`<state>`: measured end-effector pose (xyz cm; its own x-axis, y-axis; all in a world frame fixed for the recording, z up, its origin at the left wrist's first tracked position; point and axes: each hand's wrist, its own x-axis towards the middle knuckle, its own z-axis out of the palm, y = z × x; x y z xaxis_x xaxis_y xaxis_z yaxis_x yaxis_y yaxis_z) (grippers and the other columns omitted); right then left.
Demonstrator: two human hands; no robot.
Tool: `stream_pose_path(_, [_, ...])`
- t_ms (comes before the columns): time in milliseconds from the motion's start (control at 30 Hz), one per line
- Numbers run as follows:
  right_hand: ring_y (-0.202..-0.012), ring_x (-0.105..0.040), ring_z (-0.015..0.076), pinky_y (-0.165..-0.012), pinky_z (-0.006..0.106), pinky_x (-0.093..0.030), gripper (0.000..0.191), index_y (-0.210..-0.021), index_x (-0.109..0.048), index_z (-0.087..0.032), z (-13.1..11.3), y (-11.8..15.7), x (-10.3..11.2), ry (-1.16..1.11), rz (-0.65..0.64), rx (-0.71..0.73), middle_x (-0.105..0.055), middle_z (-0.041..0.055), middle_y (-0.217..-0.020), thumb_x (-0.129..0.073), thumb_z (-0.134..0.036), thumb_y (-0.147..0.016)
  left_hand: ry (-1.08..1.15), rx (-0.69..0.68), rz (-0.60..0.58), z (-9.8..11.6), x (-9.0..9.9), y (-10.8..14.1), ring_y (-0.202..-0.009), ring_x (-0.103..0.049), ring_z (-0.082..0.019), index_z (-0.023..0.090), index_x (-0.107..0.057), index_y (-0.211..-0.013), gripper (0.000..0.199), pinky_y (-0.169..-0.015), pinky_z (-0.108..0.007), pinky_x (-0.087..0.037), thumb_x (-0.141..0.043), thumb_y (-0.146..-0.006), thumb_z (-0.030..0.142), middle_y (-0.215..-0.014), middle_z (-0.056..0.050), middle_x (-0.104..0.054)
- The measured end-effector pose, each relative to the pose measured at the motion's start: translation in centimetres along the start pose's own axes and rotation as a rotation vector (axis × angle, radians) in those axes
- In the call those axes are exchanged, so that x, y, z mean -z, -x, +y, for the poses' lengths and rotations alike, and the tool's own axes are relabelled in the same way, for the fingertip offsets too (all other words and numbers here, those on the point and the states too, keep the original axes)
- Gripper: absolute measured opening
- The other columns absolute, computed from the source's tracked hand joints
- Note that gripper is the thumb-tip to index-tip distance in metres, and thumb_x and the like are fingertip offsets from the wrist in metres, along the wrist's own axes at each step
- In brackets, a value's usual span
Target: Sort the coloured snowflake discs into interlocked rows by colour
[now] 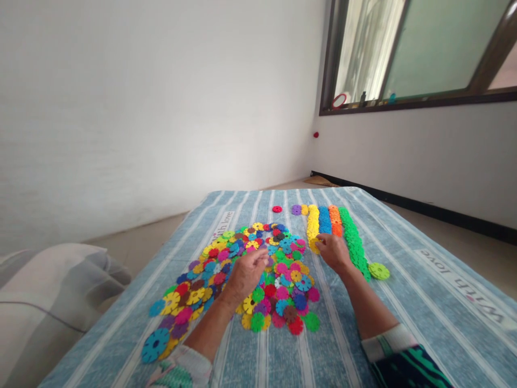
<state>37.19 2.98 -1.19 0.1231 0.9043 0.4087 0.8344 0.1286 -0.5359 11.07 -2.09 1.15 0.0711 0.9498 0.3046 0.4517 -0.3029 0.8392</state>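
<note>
The person's left hand [244,275] hung over a wide heap of multicoloured plastic snowflake discs [274,291], its fingers pressed together toward the thumb, though whether they pinched a disc could not be told. The right hand [333,253] was just beside the heap, its curled fingers [321,242] at the near end of a yellow row [313,229] of discs stacked on edge, and any grip there was hidden. Next to that row ran a blue row [325,220], an orange row [335,220] and a long green row [353,242]. A single green disc [378,271] lay flat by the green row's near end, a red disc [277,209] lay alone beyond the heap, and a purple disc [297,209] sat near the yellow row's far end, all on a blue striped bed cover [404,323] printed with "With love"
</note>
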Motion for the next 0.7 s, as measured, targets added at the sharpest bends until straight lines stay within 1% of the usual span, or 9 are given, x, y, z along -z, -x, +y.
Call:
stream_pose_path(267, [-0.077, -0.065, 0.0209, -0.065, 0.027, -0.042, 0.027, -0.098, -0.073, -0.021, 0.56, 0.06, -0.83, 0.054, -0.012, -0.013, -0.073, 0.0070, -0.084, -0.054, -0.024, -0.080, -0.002, 0.006, 0.011, -0.11, 0.01, 0.02, -0.093, -0.070, -0.025, 0.015, -0.070, -0.097, 0.030, -0.077, -0.030, -0.058, -0.058, -0.072, 0.028, -0.096, -0.008, -0.075])
stream_pose_path(433, [-0.084, -0.066, 0.0233, -0.070, 0.029, -0.044, 0.032, -0.108, -0.070, -0.018, 0.59, 0.09, -0.88, 0.078, -0.039, -0.019, -0.073, 0.0087, -0.089, -0.056, -0.025, -0.080, -0.011, 0.003, 0.025, -0.20, 0.09, 0.02, -0.091, -0.070, -0.025, 0.017, -0.071, -0.096, 0.029, -0.082, -0.034, -0.056, -0.060, -0.072, 0.028, -0.096, -0.007, -0.075])
stream_pose_path(567, [-0.088, -0.066, 0.0245, -0.074, 0.030, -0.044, 0.032, -0.108, -0.070, -0.018, 0.56, 0.14, -0.90, 0.104, -0.048, -0.035, -0.073, 0.0101, -0.096, -0.059, -0.024, -0.079, -0.020, 0.002, 0.036, -0.34, 0.29, -0.05, -0.094, -0.069, -0.024, 0.018, -0.072, -0.096, 0.029, -0.082, -0.033, -0.056, -0.059, -0.072, 0.029, -0.098, -0.006, -0.075])
stream_pose_path(700, [-0.088, -0.065, 0.0241, -0.074, 0.030, -0.044, 0.036, -0.111, -0.068, -0.015, 0.61, 0.12, -0.92, 0.123, -0.058, -0.056, -0.071, 0.0115, -0.098, -0.060, -0.025, -0.078, -0.082, -0.028, 0.047, -0.66, 0.40, -0.12, -0.087, -0.070, -0.022, 0.019, -0.072, -0.093, 0.027, -0.081, -0.031, -0.055, -0.058, -0.073, 0.030, -0.093, -0.005, -0.075])
